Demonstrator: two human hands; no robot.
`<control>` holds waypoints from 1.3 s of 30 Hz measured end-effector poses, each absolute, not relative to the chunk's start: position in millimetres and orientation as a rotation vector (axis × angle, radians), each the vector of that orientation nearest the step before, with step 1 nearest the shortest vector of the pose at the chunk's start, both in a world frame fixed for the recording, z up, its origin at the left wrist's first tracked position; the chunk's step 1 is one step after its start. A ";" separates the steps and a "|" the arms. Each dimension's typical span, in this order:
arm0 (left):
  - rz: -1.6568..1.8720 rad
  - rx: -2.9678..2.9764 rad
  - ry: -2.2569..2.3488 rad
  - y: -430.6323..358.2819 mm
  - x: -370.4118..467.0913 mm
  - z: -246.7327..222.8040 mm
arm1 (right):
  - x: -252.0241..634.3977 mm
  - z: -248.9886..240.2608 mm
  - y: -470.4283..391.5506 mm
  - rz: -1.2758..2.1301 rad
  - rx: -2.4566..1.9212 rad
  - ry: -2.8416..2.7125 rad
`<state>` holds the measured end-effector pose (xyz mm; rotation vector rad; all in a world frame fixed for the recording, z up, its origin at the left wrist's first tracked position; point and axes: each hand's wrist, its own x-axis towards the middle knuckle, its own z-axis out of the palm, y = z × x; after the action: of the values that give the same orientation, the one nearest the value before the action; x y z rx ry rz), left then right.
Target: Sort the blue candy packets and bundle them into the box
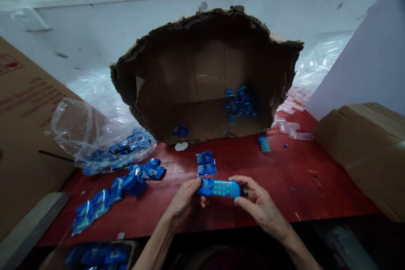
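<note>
Near the table's front edge I hold a clear case of light-blue balls with a blue cap. My left hand pinches a dark blue packet at the case's left end. The thumb and fingers of my right hand close round the capped right end. Just behind, a pair of joined blue packets lies flat on the red table. Another case of balls rests farther back on the right, with a loose ball beside it.
A torn-edged cardboard box opens toward me, with blue cases inside. At left are a plastic bag of packets and a packet strip. Clear tubes and a carton stand right; an open box of blue items sits below.
</note>
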<state>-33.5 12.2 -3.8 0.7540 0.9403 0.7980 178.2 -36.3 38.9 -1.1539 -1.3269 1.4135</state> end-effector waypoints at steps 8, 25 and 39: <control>0.777 0.797 1.025 13.0 -29.2 4.4 | 176.7 35.2 -31.8 1.524 -1.076 -1.173; 0.790 0.686 0.953 10.8 -27.1 6.3 | 177.4 42.2 -40.2 1.269 -1.222 -1.440; 0.796 0.704 0.964 9.3 -24.6 1.5 | 176.2 18.4 -32.5 1.633 -0.980 -0.931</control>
<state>-24.6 9.3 1.5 0.7035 0.9637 0.7957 176.2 -32.5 18.4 -0.9802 -0.9308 1.6334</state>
